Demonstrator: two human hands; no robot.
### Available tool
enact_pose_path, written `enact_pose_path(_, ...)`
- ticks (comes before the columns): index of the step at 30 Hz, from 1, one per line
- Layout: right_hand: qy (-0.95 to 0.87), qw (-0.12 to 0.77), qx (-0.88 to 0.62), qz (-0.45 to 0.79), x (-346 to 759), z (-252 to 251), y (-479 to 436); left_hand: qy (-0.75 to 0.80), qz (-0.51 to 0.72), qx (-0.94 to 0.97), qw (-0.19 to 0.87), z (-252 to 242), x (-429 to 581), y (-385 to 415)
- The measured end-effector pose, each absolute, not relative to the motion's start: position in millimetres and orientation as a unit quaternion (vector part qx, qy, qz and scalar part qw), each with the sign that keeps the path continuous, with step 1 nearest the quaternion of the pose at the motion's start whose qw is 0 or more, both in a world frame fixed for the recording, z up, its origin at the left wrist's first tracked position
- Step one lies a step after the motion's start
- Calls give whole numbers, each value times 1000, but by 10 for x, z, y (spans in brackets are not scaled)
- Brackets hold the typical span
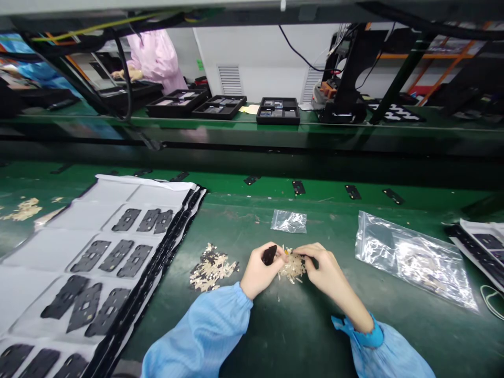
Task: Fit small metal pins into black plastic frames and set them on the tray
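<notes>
My left hand (263,269) is closed round a small black plate (270,255) that is tilted up between thumb and fingers. A tiny yellow spot shows at its fingertips. My right hand (321,265) is close by on the right, its fingers bent together; whatever they hold is too small to make out. Beneath both hands lies a loose pile of small pale strips (293,269). To the left is a second pile, pale and dark strips (212,269) mixed together.
Stacked white trays (90,210) with black plates (96,255) fill the left side. A small clear bag (289,221) lies beyond my hands, a larger clear bag (413,262) at right. Several black plates (298,187) lie along the green strip behind. A person in pink (157,58) works across.
</notes>
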State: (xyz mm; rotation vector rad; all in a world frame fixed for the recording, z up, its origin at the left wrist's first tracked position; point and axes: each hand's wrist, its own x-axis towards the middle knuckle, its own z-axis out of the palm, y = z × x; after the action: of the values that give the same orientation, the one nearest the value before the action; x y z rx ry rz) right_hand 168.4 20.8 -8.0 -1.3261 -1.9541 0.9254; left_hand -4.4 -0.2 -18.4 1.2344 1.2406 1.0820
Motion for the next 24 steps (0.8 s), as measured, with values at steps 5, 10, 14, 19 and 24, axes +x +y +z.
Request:
enact_pose_path(5,-615,352,-468,528,1588,-20,191,508,443,519,526,-164,-28,-8)
enact_pose_path(10,-547,375,-475,578,1555,-21,163,512,446,560,475,-131,-22,-12)
enact_pose_path(14,-559,392,-467,562,1549,-35,141,526,461,592,401,-123,-19,-37)
enact_pose_path(19,-560,386,-455,575,1523,-43,126,538,456,596,384,-155,-23,-70)
enact_pose_path(24,-517,393,-440,620,1461,-67,107,550,445,568,420,-132,-30,-63)
